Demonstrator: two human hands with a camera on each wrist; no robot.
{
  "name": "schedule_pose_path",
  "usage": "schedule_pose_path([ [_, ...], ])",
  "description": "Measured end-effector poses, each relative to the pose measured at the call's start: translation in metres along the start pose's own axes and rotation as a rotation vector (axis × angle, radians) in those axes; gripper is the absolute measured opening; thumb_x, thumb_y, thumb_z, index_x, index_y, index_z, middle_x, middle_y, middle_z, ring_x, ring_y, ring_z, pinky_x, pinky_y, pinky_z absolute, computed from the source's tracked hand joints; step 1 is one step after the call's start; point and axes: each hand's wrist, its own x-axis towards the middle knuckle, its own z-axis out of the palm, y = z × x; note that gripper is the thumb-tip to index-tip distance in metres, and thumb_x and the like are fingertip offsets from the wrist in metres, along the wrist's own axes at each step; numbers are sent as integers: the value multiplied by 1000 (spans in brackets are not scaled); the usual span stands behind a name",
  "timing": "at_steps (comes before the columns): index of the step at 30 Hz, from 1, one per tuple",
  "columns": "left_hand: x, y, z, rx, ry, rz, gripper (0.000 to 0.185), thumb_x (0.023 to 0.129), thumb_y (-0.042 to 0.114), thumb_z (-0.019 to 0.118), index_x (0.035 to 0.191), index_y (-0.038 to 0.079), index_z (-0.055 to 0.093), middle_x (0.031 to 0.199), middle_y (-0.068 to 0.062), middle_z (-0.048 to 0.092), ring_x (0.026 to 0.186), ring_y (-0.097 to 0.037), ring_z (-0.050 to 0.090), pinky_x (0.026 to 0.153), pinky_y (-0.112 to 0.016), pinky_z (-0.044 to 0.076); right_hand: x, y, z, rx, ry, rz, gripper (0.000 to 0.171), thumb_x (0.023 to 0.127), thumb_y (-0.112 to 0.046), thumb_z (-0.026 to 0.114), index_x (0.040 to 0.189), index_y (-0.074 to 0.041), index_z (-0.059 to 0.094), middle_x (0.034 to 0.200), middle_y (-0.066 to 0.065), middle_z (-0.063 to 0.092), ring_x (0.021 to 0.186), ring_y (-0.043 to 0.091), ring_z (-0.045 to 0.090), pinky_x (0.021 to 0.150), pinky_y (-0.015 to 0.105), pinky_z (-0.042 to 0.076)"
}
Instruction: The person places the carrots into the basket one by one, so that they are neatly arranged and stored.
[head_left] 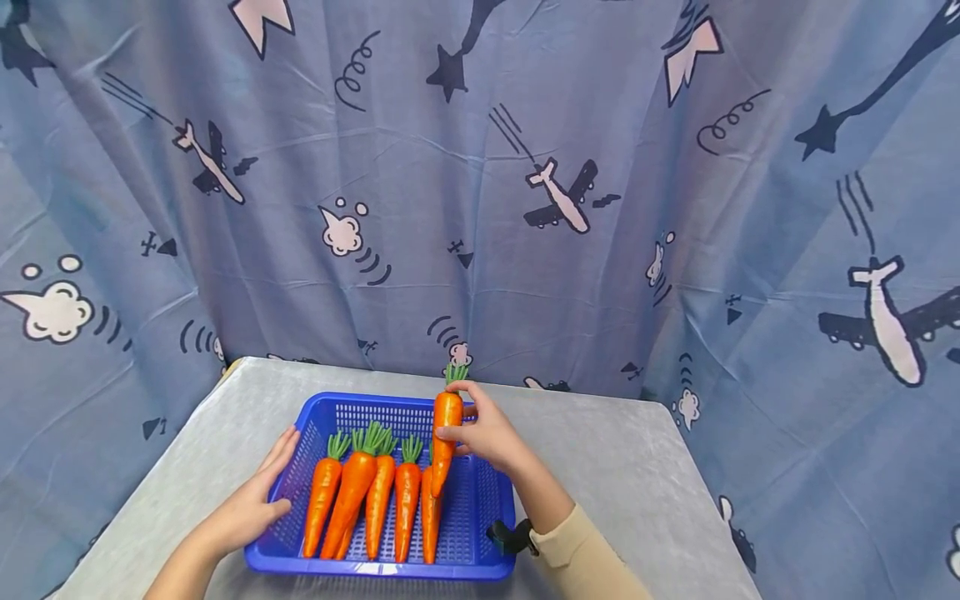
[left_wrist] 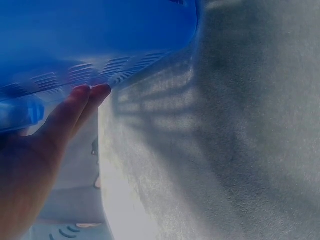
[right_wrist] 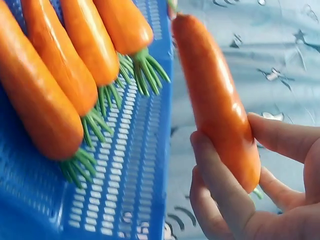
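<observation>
Carrot (head_left: 446, 433) pinched by right hand (head_left: 491, 435); left hand (head_left: 251, 502) steadies basket (head_left: 480, 508).

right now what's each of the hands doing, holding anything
Left hand: open, straight fingers resting on the blue basket's left wall.
Right hand: gripping one carrot above the basket.

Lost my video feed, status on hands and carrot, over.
Right hand has a grip on one carrot, raised over the blue basket. Left hand flat against basket's left wall. Five carrots lying in basket. Nothing blocking.
</observation>
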Motion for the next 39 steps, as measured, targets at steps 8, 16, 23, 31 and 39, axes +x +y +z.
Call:
schedule_pose_path([
  [8, 0, -1, 1, 1, 1, 9, 96, 76, -11, 59, 161, 0, 15, 167, -26, -1, 148, -59, 0, 99, 4, 4, 7, 2, 29, -89, -103, 46, 62, 83, -5, 80, 138, -19, 57, 119, 21, 55, 92, 30, 67, 76, 53, 60],
  [16, -2, -3, 3, -1, 4, 19, 96, 77, -11, 58, 161, 2, 14, 168, -24, -2, 155, -39, -5, 100, 4, 4, 10, 11, 52, -188, -163, 94, 62, 80, -10, 83, 135, -17, 55, 107, 14, 61, 80, 24, 69, 69, 48, 61],
  [23, -3, -2, 3, -1, 6, 7, 96, 77, -10, 59, 161, 2, 14, 168, -24, -2, 154, -43, -4, 100, 5, 4, 13, 17, 68, -255, -184, 128, 60, 77, -9, 85, 129, -18, 56, 107, 13, 59, 74, 23, 67, 64, 46, 61],
  [31, -4, -4, 3, -5, 14, 46, 97, 75, -11, 60, 161, 0, 16, 168, -26, 1, 154, -12, -2, 101, 4, 6, 14, 22, 78, -393, -179, 151, 63, 76, -7, 86, 133, -16, 61, 115, 13, 61, 82, 24, 64, 59, 41, 60],
  [39, -1, -4, 0, -2, 24, 76, 96, 76, -12, 59, 160, -1, 16, 166, -29, 2, 147, 8, -3, 102, 4, 6, 15, 18, 76, -386, -198, 173, 73, 75, -6, 86, 142, -19, 59, 130, 16, 59, 79, 24, 66, 57, 42, 60],
])
